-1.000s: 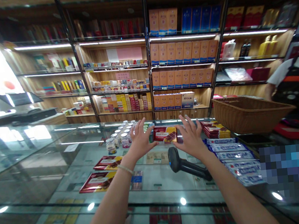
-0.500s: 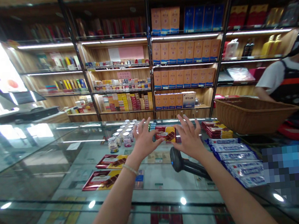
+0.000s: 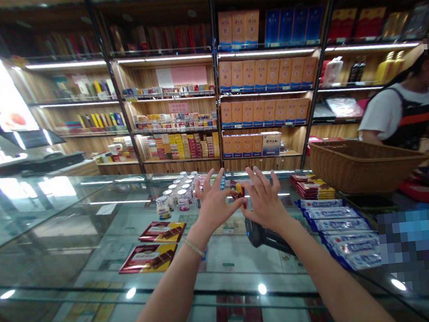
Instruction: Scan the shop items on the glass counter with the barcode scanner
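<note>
Both my hands meet over the far half of the glass counter [image 3: 105, 252], around a red and yellow chocolate bar [image 3: 238, 188]. My left hand [image 3: 217, 206] has its thumb and index finger closed on the bar, the other fingers raised and spread. From the other side, my right hand [image 3: 266, 201] pinches it too, its remaining fingers pointing up. Much of the bar is hidden by my hands. A black handheld scanner [image 3: 254, 232] lies just below my right hand. Two more chocolate bars, a farther one [image 3: 163, 231] and a nearer one [image 3: 148, 258], lie flat to the left.
Several small white-lidded jars [image 3: 183, 200] stand beyond my left hand. To the right are a pile of chocolate bars [image 3: 311, 188], a row of blue and white packets [image 3: 342, 225] and a wicker basket [image 3: 367, 166]. A person [image 3: 387, 109] stands behind the basket.
My hands have come closer together, and the chocolate bar shows much narrower between them. The person at the right has leaned further into view.
</note>
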The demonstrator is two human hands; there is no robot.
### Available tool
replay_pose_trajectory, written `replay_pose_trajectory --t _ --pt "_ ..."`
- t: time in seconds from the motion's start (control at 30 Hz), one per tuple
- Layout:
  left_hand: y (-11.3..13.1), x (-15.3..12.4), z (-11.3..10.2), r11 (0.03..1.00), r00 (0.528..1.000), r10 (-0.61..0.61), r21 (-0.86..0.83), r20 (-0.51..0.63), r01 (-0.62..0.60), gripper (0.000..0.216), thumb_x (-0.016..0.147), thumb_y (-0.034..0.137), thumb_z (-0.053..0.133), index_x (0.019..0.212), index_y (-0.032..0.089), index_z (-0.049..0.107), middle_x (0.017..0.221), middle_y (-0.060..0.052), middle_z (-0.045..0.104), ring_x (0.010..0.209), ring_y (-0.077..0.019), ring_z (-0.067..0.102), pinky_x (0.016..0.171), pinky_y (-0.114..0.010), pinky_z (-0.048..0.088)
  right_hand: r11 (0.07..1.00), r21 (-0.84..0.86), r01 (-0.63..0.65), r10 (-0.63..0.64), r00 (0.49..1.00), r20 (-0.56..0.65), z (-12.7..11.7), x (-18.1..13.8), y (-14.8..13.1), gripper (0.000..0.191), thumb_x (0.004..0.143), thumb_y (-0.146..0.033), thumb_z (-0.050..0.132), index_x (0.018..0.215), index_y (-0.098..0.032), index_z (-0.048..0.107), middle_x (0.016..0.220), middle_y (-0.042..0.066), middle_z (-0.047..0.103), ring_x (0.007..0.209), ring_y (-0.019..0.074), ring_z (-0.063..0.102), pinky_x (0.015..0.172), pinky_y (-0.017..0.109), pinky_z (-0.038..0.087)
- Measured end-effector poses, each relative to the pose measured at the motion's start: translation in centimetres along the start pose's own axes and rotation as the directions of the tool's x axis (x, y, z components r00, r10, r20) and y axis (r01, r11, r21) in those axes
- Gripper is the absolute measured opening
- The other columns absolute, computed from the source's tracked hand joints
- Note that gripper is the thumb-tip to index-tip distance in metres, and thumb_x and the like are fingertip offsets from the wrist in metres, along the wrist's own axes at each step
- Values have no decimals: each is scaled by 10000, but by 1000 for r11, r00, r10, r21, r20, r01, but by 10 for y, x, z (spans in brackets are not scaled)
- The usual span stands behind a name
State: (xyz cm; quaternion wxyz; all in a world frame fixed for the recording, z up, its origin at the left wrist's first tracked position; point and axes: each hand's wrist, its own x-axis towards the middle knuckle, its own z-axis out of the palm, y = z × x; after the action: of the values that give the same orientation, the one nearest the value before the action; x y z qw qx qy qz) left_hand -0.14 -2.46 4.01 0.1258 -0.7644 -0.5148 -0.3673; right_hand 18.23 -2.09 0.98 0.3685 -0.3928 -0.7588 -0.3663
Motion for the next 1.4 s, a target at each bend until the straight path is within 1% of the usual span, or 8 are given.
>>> replay_pose_trajectory --t 0.3,0.5,0.67,0.9,1.0,1.13,1.23,1.4 --pt "6 -2 1 1000 999 1 -25 -39 -2 136 799 407 789 715 300 791 1589 -8 488 1519 -386 294 1224 -723 47 999 -9 50 -50 998 -29 1 2 -4 470 876 -378 610 1289 -154 574 1593 209 417 1528 330 258 1247 595 42" --pt "8 -3 6 999 999 -10 -32 -50 8 141 810 347 757 693 269 768 1597 -21 479 1520 -384 286 1216 -732 64 999 2 45 -45 999 -8 4 1 -5 523 900 -503 626 1303 -174 572 1592 202 426 1524 335 264 1245 597 48" --pt "8 -2 11 995 995 -82 -70 -64 78 155 831 318 722 696 261 775 1574 -27 510 1515 -384 287 1215 -723 109 1000 20 -9 9 1000 21 5 1 -6 573 910 -539 629 1370 -208 550 1626 183 378 1527 334 253 1238 596 63" --pt "-11 5 13 974 981 -184 -146 -60 173 175 865 350 681 769 256 792 1595 -37 482 1535 -362 263 1249 -665 140 996 48 -77 74 995 72 1 -4 12 801 857 -623 676 1521 -243 439 1665 182 278 1535 362 208 1221 629 71" --pt "-21 8 10 968 976 -210 -155 -64 198 193 881 357 655 790 260 795 1602 -31 472 1534 -360 276 1247 -671 154 988 42 -147 142 985 94 0 -9 21 806 854 -606 685 1519 -221 442 1676 192 240 1537 368 196 1218 631 84" --pt "-31 10 10 961 967 -235 -172 -100 216 190 872 365 657 785 266 794 1603 -18 470 1530 -379 269 1236 -698 160 977 40 -209 204 973 112 1 -15 29 775 860 -562 696 1502 -202 455 1663 203 265 1534 372 200 1210 638 104" --pt "-38 10 13 956 964 -236 -206 -123 208 200 876 374 648 795 265 795 1605 -17 467 1539 -370 248 1245 -677 167 973 33 -227 222 968 114 3 -18 33 772 859 -541 711 1503 -202 451 1653 204 282 1531 368 206 1208 636 109" --pt "-48 12 18 959 974 -203 -220 -98 178 235 895 380 610 839 250 797 1619 -32 445 1543 -344 253 1262 -632 179 972 19 -233 230 966 117 5 -20 34 774 840 -535 745 1485 -203 475 1654 211 267 1528 371 206 1200 634 119"
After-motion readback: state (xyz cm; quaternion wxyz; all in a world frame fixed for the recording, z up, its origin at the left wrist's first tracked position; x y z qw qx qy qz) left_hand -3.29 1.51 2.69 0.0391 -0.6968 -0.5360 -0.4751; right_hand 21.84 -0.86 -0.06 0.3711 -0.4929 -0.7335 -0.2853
